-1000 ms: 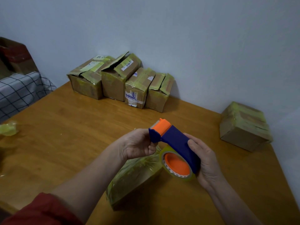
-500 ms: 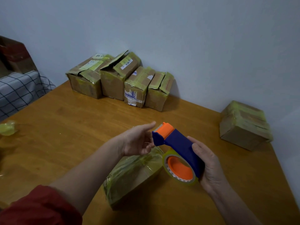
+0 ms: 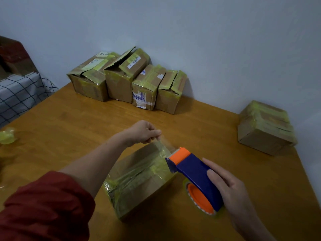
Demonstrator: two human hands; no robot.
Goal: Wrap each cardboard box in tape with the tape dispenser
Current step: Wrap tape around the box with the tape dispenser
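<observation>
A cardboard box (image 3: 139,181) with yellowish tape over it lies on the wooden table (image 3: 66,129) in front of me. My right hand (image 3: 231,190) grips a blue and orange tape dispenser (image 3: 192,173) just right of the box, its orange head pointing at the box's far corner. A clear strip of tape (image 3: 165,145) runs from that head up to my left hand (image 3: 142,133), which pinches its free end above the box's far edge. The tape roll (image 3: 199,199) sits under the dispenser's blue body.
Several taped boxes (image 3: 128,79) stand in a row against the wall at the back. One wrapped box (image 3: 265,127) lies at the table's right edge. A crumpled wad of tape (image 3: 7,136) lies at the far left, beside a checked cloth (image 3: 19,93).
My left hand left the dispenser's head, took the tape end and drew a strip out away from me. The dispenser dropped lower beside the box.
</observation>
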